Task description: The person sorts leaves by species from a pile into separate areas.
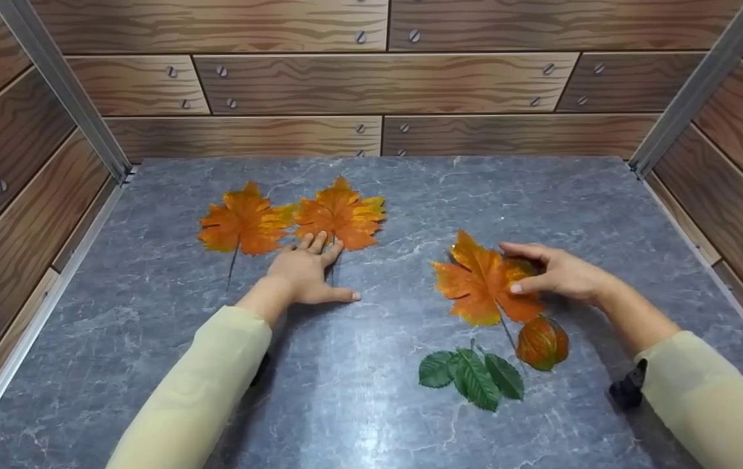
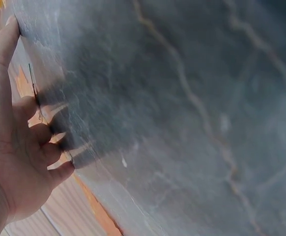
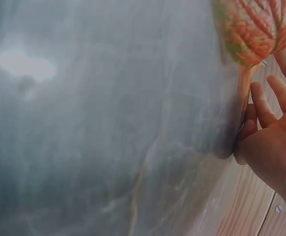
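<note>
In the head view, two orange maple leaves lie side by side at the back left: the left leaf [image 1: 234, 221] and the middle leaf [image 1: 345, 212]. The left hand [image 1: 303, 273] rests flat with its fingertips on the lower edge of the middle leaf, thumb stretched out to the right. A third maple leaf [image 1: 478, 280] lies to the right, its thin stem pointing toward the front. Over that leaf's right side reaches the right hand [image 1: 563, 273], thumb and index finger spread apart. Just in front is a rounded, veined orange-green piece [image 1: 542, 343], also in the right wrist view [image 3: 261, 29].
A green leaf sprig [image 1: 475, 378] lies at the front, left of the rounded piece. The grey marbled tabletop [image 1: 182, 365] is bounded by wood-patterned walls [image 1: 384, 81] at the back and sides, with metal posts [image 1: 62, 85] at the corners.
</note>
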A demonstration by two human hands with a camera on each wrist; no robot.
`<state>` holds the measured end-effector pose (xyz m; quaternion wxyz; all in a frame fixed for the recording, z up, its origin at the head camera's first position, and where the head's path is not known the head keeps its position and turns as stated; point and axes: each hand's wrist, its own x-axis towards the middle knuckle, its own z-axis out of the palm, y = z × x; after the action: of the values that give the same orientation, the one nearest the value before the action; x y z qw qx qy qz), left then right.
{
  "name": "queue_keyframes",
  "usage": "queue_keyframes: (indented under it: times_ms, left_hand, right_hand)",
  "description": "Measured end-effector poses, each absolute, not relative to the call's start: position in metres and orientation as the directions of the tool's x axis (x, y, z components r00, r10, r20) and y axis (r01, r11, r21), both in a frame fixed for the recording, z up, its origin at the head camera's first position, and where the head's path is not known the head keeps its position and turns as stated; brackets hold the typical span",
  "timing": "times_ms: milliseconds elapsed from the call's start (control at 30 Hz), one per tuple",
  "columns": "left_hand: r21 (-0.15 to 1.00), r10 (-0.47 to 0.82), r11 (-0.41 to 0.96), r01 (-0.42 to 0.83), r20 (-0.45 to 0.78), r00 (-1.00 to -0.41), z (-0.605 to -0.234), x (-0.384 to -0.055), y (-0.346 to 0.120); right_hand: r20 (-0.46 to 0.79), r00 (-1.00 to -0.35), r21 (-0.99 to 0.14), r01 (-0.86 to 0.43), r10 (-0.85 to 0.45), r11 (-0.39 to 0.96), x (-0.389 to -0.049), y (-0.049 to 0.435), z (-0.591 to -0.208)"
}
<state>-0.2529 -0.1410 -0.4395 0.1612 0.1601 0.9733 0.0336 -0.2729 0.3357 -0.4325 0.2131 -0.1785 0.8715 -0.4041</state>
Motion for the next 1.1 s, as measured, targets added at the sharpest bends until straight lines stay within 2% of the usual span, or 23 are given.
queue_keyframes:
  times_ms: [433, 867, 1100]
  left_hand:
    - [0.12, 0.335, 0.942, 0.313, -0.29, -0.897, -0.437, -0.252, -0.141]
    - [0.123, 0.322, 0.947, 0.298, -0.304, -0.897, -0.438, -0.251, -0.141]
    - [0.119, 0.319, 0.948, 0.296, -0.306, -0.897, -0.439, -0.253, -0.14]
  right_hand:
    - [-0.177, -0.853, -0.676, -0.257, -0.49, 0.691, -0.27, 0.326, -0.437]
    - [-0.136, -0.874, -0.709, -0.243, -0.466, 0.662, -0.269, 0.322, -0.443]
    - [-0.103, -0.885, -0.69, -0.265, -0.453, 0.674, -0.267, 0.318, -0.443]
